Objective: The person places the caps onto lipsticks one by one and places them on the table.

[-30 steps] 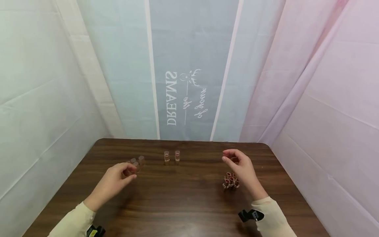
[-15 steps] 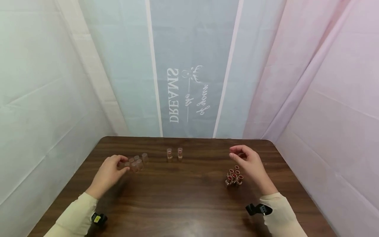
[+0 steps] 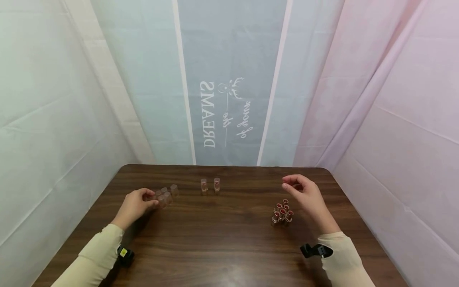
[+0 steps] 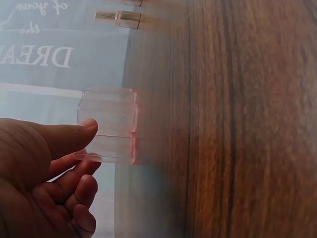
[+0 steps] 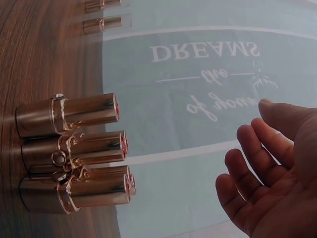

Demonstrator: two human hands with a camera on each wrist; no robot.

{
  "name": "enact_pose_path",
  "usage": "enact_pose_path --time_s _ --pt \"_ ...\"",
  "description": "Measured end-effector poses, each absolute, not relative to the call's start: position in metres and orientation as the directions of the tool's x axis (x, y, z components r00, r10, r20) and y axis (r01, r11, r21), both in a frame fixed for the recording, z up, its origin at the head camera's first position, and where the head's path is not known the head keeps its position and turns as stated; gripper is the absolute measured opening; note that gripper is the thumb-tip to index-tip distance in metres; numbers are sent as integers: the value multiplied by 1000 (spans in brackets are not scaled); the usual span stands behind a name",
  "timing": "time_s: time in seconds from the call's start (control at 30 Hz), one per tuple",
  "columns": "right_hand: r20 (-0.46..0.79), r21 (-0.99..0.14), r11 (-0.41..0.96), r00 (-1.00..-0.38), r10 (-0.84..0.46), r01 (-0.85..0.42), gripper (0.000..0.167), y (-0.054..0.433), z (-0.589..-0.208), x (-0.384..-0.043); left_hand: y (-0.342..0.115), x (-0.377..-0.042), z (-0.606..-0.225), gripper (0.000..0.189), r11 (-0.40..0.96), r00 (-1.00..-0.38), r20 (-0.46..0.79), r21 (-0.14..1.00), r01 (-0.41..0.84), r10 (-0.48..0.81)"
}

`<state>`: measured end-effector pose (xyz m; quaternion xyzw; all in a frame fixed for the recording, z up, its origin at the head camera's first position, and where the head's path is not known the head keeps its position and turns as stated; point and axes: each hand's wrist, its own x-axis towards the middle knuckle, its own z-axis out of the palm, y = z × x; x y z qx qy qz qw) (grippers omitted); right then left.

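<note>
Up by the far edge of the dark brown table (image 3: 222, 231), just left of its middle, two slim gold tubes under clear covers (image 3: 216, 185) stand upright, a gap between them. Over toward the left edge, colourless see-through caps (image 3: 167, 196) crowd together, neighbours pressing in beside the one nearest the left hand (image 3: 133, 205); thumb and fingers lie either side of that cap, and whether they actually pinch it, I can't tell. Toward the right edge, shiny gold lipstick tubes (image 3: 282, 212) bunch upright, and just beyond them hangs the right hand (image 3: 305, 195), fingers loosely bent, thumb apart from them. Each cuff carries a black wrist camera (image 3: 316, 250). The tabletop has rounded far corners, with light glinting near the bottom of the view; behind it drops a blue-grey cloth backdrop (image 3: 229, 48) with white stripes and mirrored white lettering (image 3: 208, 113), between pale, creased side cloths (image 3: 53, 107). Close up, the caps are smooth cylinders with pinkish rims; the tubes are polished metal, red-topped, narrow above a beaded collar and wider below.
</note>
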<state>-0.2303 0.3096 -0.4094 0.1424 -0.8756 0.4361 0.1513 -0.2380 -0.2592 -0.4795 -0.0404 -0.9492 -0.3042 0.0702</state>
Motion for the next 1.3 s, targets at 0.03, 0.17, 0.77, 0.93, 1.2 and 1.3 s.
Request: enact_pose_path --time_s 0.03,0.17,0.77,0.93,1.2,1.3 --pt "391 -718 581 -913 -117 -382 28 310 -409 -231 -259 -238 -480 30 810 -988 154 576 113 28" --pt "394 -708 597 -913 -109 -377 27 314 -409 -231 -258 -239 -483 29 798 -990 138 596 91 10" --pt "171 -715 672 -980 -100 -193 37 349 -443 -222 -265 -237 -490 32 781 -989 145 621 67 -30" --pt "98 -695 692 -978 -181 -198 29 356 -456 -222 -265 -235 -487 32 790 -984 174 609 77 -39" --pt "-36 -689 703 -961 -274 -174 28 354 -465 -215 -260 -226 -465 28 802 -960 279 580 139 -36" --pt "-81 -694 707 -960 -267 -138 29 354 -466 -211 -256 -224 -456 29 797 -952 306 581 163 -28"
